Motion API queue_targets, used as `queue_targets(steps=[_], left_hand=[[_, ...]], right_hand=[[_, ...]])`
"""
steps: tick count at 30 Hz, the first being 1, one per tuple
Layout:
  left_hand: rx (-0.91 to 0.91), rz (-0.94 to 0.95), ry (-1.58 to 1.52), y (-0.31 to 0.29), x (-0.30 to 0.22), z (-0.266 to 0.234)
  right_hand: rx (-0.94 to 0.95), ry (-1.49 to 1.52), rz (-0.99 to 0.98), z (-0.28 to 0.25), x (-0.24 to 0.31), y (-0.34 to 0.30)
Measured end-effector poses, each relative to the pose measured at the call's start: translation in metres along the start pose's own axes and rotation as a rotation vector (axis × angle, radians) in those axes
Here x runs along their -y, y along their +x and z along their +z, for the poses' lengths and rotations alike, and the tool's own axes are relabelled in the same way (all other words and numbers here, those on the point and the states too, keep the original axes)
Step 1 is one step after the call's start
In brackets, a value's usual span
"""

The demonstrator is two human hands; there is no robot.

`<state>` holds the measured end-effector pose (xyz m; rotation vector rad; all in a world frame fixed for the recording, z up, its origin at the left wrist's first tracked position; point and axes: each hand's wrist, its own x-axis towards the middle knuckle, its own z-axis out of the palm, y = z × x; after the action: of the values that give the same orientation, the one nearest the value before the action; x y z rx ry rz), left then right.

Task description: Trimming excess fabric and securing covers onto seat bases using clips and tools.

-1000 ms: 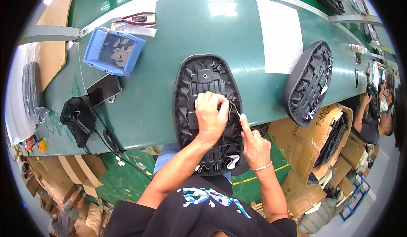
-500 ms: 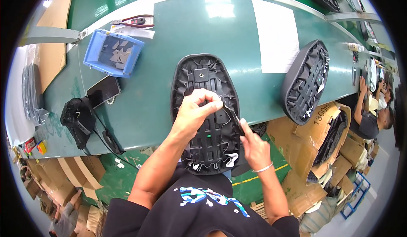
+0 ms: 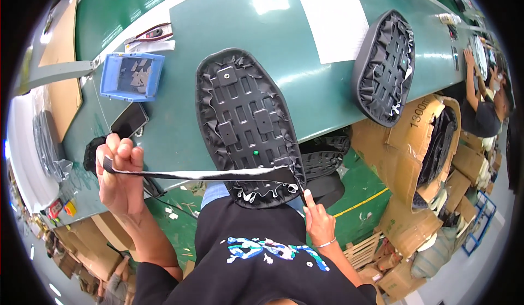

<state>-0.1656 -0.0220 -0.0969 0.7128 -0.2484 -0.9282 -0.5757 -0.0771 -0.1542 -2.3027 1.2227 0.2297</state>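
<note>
A black padded seat (image 3: 236, 107) lies upside down, its ribbed plastic base facing up and gathered black cover around the rim. Its near end overhangs the table edge in front of me. My left hand (image 3: 121, 178), off to the left, pinches the end of a long strip of black cover fabric with a pale underside (image 3: 218, 174). That strip stretches taut across the seat to its lower right rim. There my right hand (image 3: 319, 221) is closed around a slim dark tool (image 3: 303, 194), its tip against the rim and hard to make out.
A second upturned seat (image 3: 386, 67) lies on the right of the green table (image 3: 180, 86), near a white sheet (image 3: 334, 21). On the left are a blue bin (image 3: 109, 81) of grey pieces, pliers (image 3: 155, 32) and a phone (image 3: 130, 120). Cardboard boxes (image 3: 396, 157) stand at right.
My left hand has swung from above the seat far to the left, drawing out the fabric strip. My right hand has moved down along the rim to the near end. The view has shifted.
</note>
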Motion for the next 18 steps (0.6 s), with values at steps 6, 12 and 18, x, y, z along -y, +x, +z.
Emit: queue_targets(steps=[6, 12, 18], left_hand=[[-0.379, -0.153, 1.44, -0.018, 0.079, -0.066], [0.532, 0.076, 1.709, -0.022, 0.205, 0.049], [0.314, 0.27, 1.382, 0.047, 0.247, 0.044]], right_hand=[[-0.436, 0.382, 0.056, 0.033, -0.016, 0.027], [-0.419, 1.005, 0.356, 0.053, -0.007, 0.096], [-0.361, 0.727, 0.168, -0.023, -0.025, 0.192]])
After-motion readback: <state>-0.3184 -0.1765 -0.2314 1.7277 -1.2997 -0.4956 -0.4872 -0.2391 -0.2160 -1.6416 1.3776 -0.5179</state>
